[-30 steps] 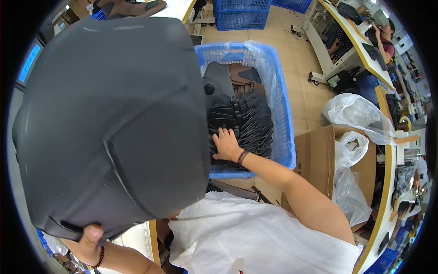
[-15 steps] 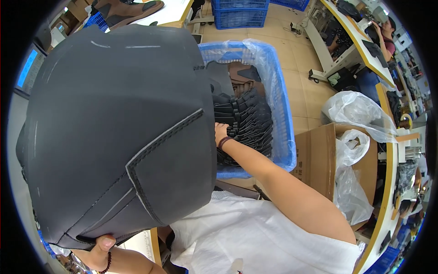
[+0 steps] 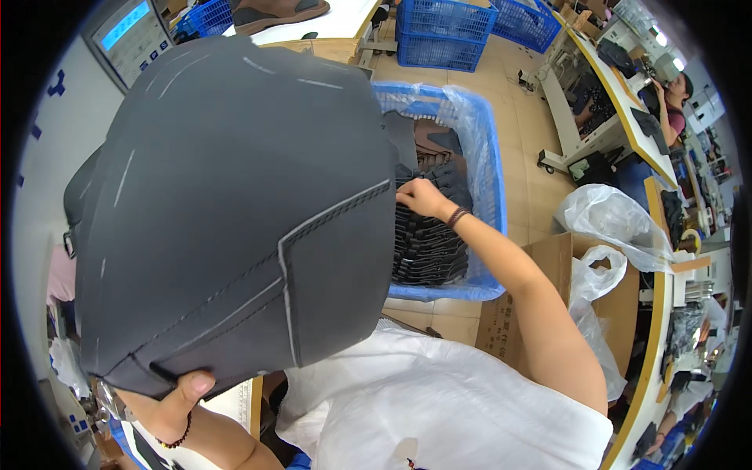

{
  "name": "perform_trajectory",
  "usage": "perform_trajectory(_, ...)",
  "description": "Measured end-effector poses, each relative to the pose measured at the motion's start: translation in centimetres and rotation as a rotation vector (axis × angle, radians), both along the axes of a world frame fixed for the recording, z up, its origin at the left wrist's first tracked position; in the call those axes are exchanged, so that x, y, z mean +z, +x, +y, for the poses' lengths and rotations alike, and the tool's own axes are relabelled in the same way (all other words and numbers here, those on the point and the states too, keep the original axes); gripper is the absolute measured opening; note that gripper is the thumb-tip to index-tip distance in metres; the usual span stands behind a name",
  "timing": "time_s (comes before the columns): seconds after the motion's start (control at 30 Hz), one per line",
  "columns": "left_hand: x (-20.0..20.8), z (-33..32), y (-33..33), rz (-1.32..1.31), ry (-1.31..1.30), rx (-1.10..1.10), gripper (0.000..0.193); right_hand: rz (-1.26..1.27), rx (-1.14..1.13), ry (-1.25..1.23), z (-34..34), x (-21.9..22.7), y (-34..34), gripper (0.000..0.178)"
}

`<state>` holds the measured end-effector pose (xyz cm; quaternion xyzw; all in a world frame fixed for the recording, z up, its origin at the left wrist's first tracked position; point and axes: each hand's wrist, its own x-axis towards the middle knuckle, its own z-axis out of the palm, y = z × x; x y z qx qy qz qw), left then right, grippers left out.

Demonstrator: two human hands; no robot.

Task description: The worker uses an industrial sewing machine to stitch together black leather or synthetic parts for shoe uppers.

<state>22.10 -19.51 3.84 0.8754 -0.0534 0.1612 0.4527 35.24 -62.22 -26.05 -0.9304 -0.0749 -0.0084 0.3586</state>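
A large black shoe upper (image 3: pixel 251 188) with a stitched overlay and pale marking lines fills the left and middle of the view, close to me. My left hand (image 3: pixel 178 403) grips its lower edge, thumb on the near face and fingers hidden behind. My right hand (image 3: pixel 427 199) is over the blue plastic basket (image 3: pixel 495 196), its fingers bent together at the upper's right edge. Fingertips are partly covered there, so what they pinch cannot be made out. Below that hand, similar black pieces (image 3: pixel 435 254) lie overlapping in rows in the basket, beside some brown ones (image 3: pixel 432 141).
Clear plastic film (image 3: pixel 470 117) lines the basket. To its right stands an open cardboard box (image 3: pixel 509 325) with plastic bags (image 3: pixel 615 219). Blue crates (image 3: pixel 442 39) are stacked beyond. A machine with a lit display (image 3: pixel 125 30) is at left, and a person (image 3: pixel 674 110) sits at a far-right table.
My right hand has lifted and shifted toward the far side of the basket, fingers now drawn together. The shoe upper stays in my left hand; the whole view has shifted slightly.
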Motion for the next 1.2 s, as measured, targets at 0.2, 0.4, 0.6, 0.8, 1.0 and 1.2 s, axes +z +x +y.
perform_trajectory(0.2, -0.1, -0.9, -0.6, -0.002, -0.098, -0.161, 0.109, 0.365, -0.152, 0.340, -2.0, 5.8, -3.3, 0.052)
perform_trajectory(0.4, 4.6, -9.5, 4.6, -0.079, 0.280, -0.974, 0.095, 0.265, 0.301, 1.922, 1.8, 15.7, -10.2, 0.098)
perform_trajectory(0.6, 0.0, -21.2, 12.1, 0.498, 0.511, -1.421, 0.081, 0.210, 0.049, 1.453, -3.6, 13.0, -15.0, 0.099)
perform_trajectory(0.8, -17.4, -28.0, 10.2, 0.086, 0.990, -0.968, 0.094, 0.335, -0.596, 0.831, -12.8, -3.3, -20.6, 0.050)
perform_trajectory(1.0, -25.7, -22.2, 5.6, 0.253, 0.995, -1.077, 0.098, -0.181, -0.400, -0.455, -7.8, -0.3, -16.4, 0.039)
perform_trajectory(1.2, -29.5, -23.9, 5.1, 0.007, 1.007, -1.050, 0.067, -0.364, -0.113, 0.002, 0.7, 3.7, -5.8, 0.048)
